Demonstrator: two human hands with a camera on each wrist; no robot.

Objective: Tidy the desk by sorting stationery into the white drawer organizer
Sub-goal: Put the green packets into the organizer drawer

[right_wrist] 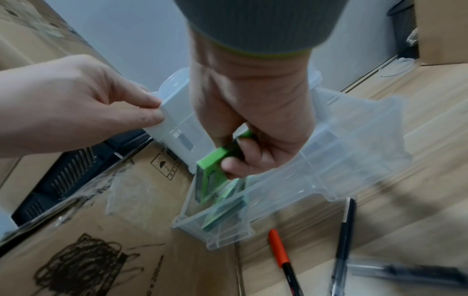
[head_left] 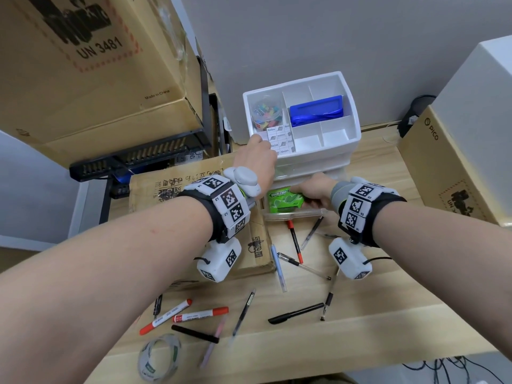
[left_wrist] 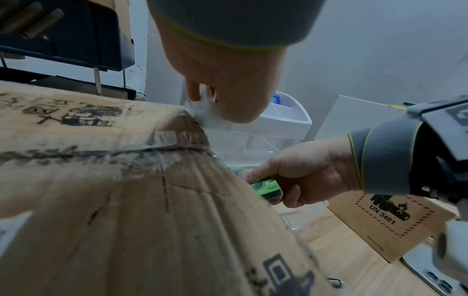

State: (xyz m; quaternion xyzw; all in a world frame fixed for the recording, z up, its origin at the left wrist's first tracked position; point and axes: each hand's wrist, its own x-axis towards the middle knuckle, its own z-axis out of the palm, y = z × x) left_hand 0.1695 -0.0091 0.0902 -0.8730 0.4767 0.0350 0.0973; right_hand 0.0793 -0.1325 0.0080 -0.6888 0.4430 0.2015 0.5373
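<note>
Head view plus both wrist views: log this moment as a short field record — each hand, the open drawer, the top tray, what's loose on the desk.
left hand: fingers pressed against the left corner of the white drawer organizer, steadying it
right hand: holds a green gum pack, lowering it into the clear drawer
clear drawer: pulled out; green packs already inside
top tray: clip jar, notes pads, blue case
loose on desk: pens, red markers, tape roll
</note>
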